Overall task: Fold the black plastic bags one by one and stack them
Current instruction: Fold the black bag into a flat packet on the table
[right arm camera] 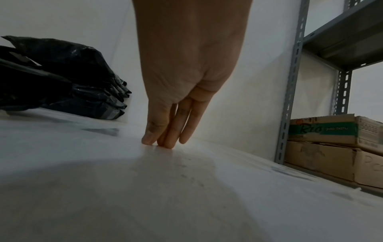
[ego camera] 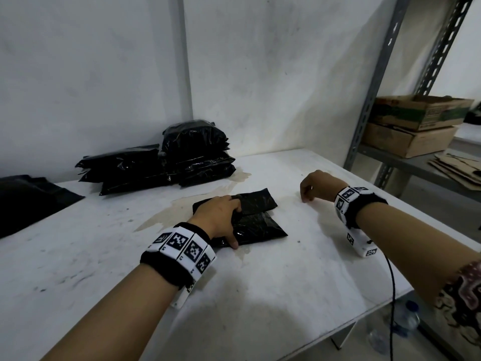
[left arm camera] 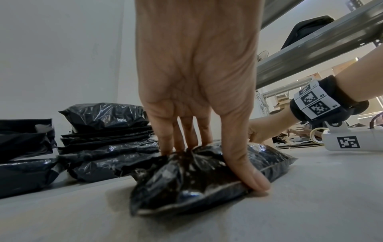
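Left hand [ego camera: 218,214] clamps the folded bag [ego camera: 256,217], thumb and fingers [left arm camera: 182,135] curled round it; lift flat toward the stack [ego camera: 166,160], while right hand [ego camera: 316,186] rests empty beside the bag, fingertips on the desk [ego camera: 260,295].

White walls [ego camera: 91,61] meet behind a stained white table [ego camera: 260,295]; grey metal shelving [ego camera: 374,82] stands right.

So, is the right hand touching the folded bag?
No, the right hand rests its fingertips on the bare table, apart from the folded bag.

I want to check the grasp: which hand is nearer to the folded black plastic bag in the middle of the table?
Left. The left hand grips the folded black plastic bag; the right hand touches the white table beside it, apart.
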`<action>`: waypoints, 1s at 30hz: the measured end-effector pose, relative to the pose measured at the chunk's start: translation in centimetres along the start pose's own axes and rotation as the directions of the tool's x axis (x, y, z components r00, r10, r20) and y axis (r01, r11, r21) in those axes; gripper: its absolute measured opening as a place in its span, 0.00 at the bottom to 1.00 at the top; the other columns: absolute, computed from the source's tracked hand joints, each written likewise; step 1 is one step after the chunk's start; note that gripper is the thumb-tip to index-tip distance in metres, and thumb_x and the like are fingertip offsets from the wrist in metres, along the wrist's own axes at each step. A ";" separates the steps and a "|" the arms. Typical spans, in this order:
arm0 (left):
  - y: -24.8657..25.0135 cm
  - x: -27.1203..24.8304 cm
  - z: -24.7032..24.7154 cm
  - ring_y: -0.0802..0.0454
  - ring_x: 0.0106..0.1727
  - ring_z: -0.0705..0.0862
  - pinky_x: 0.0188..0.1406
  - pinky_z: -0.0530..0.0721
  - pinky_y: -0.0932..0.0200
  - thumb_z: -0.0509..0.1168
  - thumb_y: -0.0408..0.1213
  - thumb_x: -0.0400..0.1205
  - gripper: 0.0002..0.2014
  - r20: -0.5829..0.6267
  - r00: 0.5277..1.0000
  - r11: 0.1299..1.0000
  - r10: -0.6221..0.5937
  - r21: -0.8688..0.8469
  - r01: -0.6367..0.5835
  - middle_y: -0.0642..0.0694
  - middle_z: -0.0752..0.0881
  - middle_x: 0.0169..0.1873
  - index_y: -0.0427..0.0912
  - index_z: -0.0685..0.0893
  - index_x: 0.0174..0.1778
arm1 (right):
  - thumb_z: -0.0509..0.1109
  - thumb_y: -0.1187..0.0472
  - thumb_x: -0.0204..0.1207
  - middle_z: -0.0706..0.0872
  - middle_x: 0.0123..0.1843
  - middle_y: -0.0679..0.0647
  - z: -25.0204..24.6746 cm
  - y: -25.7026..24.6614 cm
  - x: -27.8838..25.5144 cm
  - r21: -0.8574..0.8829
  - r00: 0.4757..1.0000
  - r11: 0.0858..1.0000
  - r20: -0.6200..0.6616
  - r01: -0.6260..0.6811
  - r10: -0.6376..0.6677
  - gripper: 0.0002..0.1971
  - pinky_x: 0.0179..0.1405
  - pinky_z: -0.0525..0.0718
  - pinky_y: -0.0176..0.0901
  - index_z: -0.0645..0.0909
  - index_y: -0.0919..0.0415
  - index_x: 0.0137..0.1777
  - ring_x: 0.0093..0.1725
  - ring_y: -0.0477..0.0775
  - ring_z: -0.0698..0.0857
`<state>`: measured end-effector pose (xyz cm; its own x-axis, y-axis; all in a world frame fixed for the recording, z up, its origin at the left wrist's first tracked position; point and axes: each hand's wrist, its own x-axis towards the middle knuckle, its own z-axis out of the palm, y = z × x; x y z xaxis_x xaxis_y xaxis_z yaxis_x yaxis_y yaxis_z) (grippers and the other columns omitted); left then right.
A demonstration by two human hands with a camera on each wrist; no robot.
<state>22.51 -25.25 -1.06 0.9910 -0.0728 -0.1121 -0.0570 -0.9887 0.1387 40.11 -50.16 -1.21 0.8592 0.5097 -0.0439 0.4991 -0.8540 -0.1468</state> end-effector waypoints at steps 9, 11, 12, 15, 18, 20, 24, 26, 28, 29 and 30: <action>0.0 0.1 0.0 0.49 0.65 0.74 0.50 0.73 0.58 0.83 0.49 0.62 0.41 -0.004 1.000 1.000 0.002 0.003 -0.002 0.50 0.75 0.65 0.49 0.72 0.69 | 0.74 0.62 0.70 0.90 0.42 0.48 -0.1 0.4 -0.4 -0.117 0.998 0.992 -0.031 0.050 -0.054 0.03 0.49 0.85 0.49 0.89 0.53 0.39 0.44 0.52 0.87; 0.0 0.1 0.0 0.49 0.65 0.74 0.50 0.72 0.59 0.83 0.49 0.62 0.41 -0.007 1.000 1.000 0.000 0.006 0.000 0.50 0.75 0.65 0.49 0.72 0.69 | 0.73 0.62 0.70 0.90 0.43 0.49 0.2 0.2 -0.4 -0.149 0.998 0.987 -0.026 0.053 -0.058 0.04 0.48 0.86 0.48 0.89 0.54 0.41 0.44 0.54 0.87; 0.0 0.1 0.0 0.49 0.65 0.74 0.50 0.73 0.58 0.83 0.49 0.62 0.41 -0.008 1.000 1.000 -0.002 0.007 0.002 0.50 0.75 0.65 0.49 0.72 0.70 | 0.73 0.62 0.70 0.90 0.43 0.49 0.4 0.1 -0.3 -0.159 0.998 0.986 -0.024 0.050 -0.055 0.04 0.47 0.86 0.48 0.89 0.55 0.42 0.43 0.54 0.87; 0.1 0.1 0.0 0.49 0.65 0.74 0.52 0.73 0.57 0.82 0.49 0.62 0.41 -0.007 1.000 1.000 -0.001 0.014 0.001 0.50 0.75 0.65 0.49 0.72 0.70 | 0.73 0.64 0.68 0.90 0.43 0.52 0.6 -0.1 0.0 -0.188 0.999 0.981 -0.022 0.039 -0.044 0.05 0.44 0.85 0.48 0.89 0.58 0.41 0.42 0.57 0.87; 0.1 0.1 0.0 0.49 0.65 0.73 0.52 0.72 0.57 0.82 0.49 0.62 0.40 -0.010 1.000 1.000 0.001 0.013 -0.001 0.50 0.75 0.65 0.48 0.72 0.69 | 0.74 0.64 0.67 0.87 0.41 0.52 0.7 -0.4 0.3 -0.219 1.000 0.975 0.017 0.027 -0.024 0.03 0.40 0.82 0.47 0.86 0.56 0.38 0.42 0.59 0.86; 0.0 0.1 0.1 0.49 0.65 0.73 0.53 0.73 0.57 0.82 0.49 0.62 0.40 -0.011 1.000 1.000 0.002 0.013 -0.002 0.50 0.75 0.66 0.49 0.72 0.69 | 0.74 0.66 0.66 0.83 0.38 0.50 1.0 -0.4 0.6 -0.224 0.999 0.975 0.050 0.012 -0.001 0.09 0.35 0.77 0.42 0.79 0.52 0.33 0.40 0.57 0.83; 0.0 0.1 0.1 0.49 0.66 0.73 0.55 0.74 0.56 0.82 0.48 0.62 0.40 -0.009 1.000 1.000 0.000 -0.001 0.000 0.51 0.75 0.65 0.49 0.72 0.69 | 0.75 0.65 0.68 0.81 0.41 0.50 1.1 -0.4 1.2 -0.243 0.995 0.970 0.094 -0.013 0.037 0.15 0.34 0.70 0.39 0.73 0.49 0.30 0.41 0.55 0.79; -0.1 0.1 0.1 0.50 0.65 0.73 0.55 0.75 0.55 0.83 0.49 0.62 0.41 -0.009 1.000 1.000 0.000 -0.007 0.000 0.51 0.75 0.65 0.49 0.73 0.69 | 0.74 0.65 0.69 0.80 0.42 0.51 1.1 -0.7 1.1 -0.260 0.994 0.966 0.099 -0.011 0.038 0.10 0.33 0.69 0.39 0.76 0.52 0.36 0.41 0.55 0.78; -0.1 0.0 0.1 0.50 0.65 0.73 0.55 0.75 0.55 0.83 0.49 0.62 0.40 -0.009 1.000 1.000 0.002 -0.011 -0.002 0.51 0.75 0.65 0.49 0.73 0.68 | 0.72 0.64 0.72 0.78 0.42 0.51 1.0 -0.8 0.9 -0.257 0.997 0.966 0.072 -0.012 0.032 0.05 0.37 0.71 0.39 0.78 0.55 0.42 0.42 0.55 0.78; -0.1 0.0 0.1 0.50 0.65 0.73 0.54 0.74 0.55 0.83 0.49 0.62 0.40 -0.008 1.000 1.000 0.003 -0.009 -0.003 0.51 0.75 0.65 0.49 0.73 0.68 | 0.71 0.65 0.72 0.79 0.42 0.51 0.9 -0.8 0.8 -0.241 0.998 0.970 0.054 -0.015 0.029 0.03 0.38 0.73 0.41 0.81 0.57 0.43 0.42 0.55 0.79; -0.1 0.0 0.1 0.50 0.64 0.73 0.54 0.74 0.55 0.83 0.49 0.62 0.40 -0.007 1.000 1.000 0.004 -0.009 -0.004 0.51 0.76 0.65 0.49 0.73 0.68 | 0.69 0.67 0.73 0.81 0.42 0.51 0.7 -0.7 0.8 -0.207 0.999 0.978 0.038 -0.021 0.029 0.05 0.40 0.77 0.41 0.84 0.58 0.44 0.41 0.54 0.80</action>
<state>22.54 -25.17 -1.18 0.9916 -0.0759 -0.1043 -0.0600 -0.9872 0.1479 40.36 -49.11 -1.79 0.8686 0.4881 -0.0855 0.4935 -0.8675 0.0622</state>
